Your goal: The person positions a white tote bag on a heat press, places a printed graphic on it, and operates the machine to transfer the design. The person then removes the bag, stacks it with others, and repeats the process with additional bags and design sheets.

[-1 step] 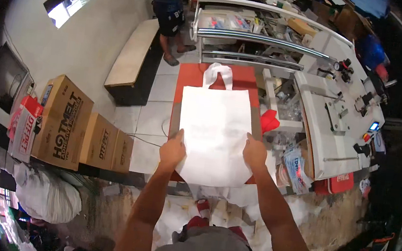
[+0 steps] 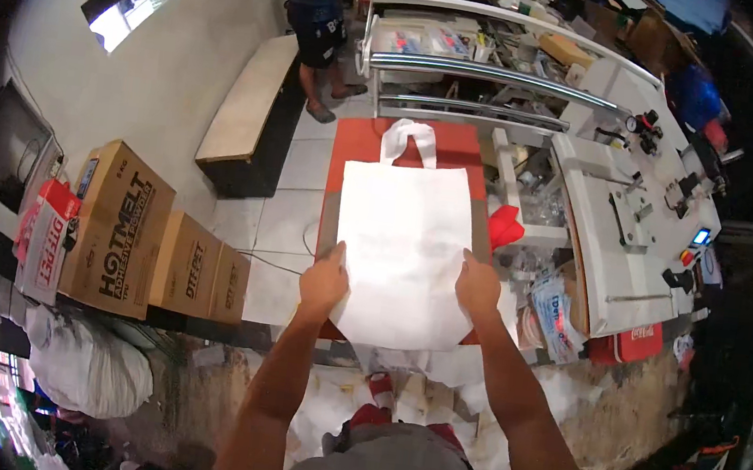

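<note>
A white tote bag (image 2: 402,238) lies flat, handles pointing away from me, on a red and grey platen (image 2: 357,140). My left hand (image 2: 323,280) grips its left side edge, thumb on top. On the opposite edge, my right hand (image 2: 477,288) holds the bag the same way, fingertips partly hidden. A red cloth (image 2: 505,226) sits just right of the platen.
A white press machine (image 2: 596,260) with rails (image 2: 497,77) stands right and behind. Cardboard boxes (image 2: 117,233) are stacked left, near a bench (image 2: 237,117). A person (image 2: 312,23) stands at the back. A white sack (image 2: 88,365) lies lower left.
</note>
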Demonstrator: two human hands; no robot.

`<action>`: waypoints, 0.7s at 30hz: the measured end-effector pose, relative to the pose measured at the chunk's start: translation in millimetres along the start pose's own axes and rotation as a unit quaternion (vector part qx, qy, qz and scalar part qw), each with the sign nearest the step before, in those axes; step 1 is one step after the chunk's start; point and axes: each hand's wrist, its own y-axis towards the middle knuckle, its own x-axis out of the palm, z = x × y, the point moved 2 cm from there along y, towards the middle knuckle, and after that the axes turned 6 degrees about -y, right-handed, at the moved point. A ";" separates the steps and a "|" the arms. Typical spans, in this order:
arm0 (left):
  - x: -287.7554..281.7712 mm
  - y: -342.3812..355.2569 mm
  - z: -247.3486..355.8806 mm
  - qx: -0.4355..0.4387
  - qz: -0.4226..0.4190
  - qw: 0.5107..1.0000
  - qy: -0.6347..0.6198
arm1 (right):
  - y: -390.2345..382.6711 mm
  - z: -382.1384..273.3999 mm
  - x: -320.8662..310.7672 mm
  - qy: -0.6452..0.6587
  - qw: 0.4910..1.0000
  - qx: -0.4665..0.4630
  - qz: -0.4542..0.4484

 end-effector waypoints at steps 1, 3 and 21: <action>-4.3 2.3 3.5 0.015 0.009 1.000 0.000 | 2.9 -3.5 -5.0 0.007 0.999 0.014 -0.029; -11.5 1.4 8.0 0.014 0.006 1.000 -0.006 | 2.8 -11.2 -17.3 0.000 0.998 0.025 -0.055; 27.8 117.0 49.7 0.158 0.065 0.982 0.079 | 98.1 -50.8 36.0 -0.115 0.981 -0.144 -0.055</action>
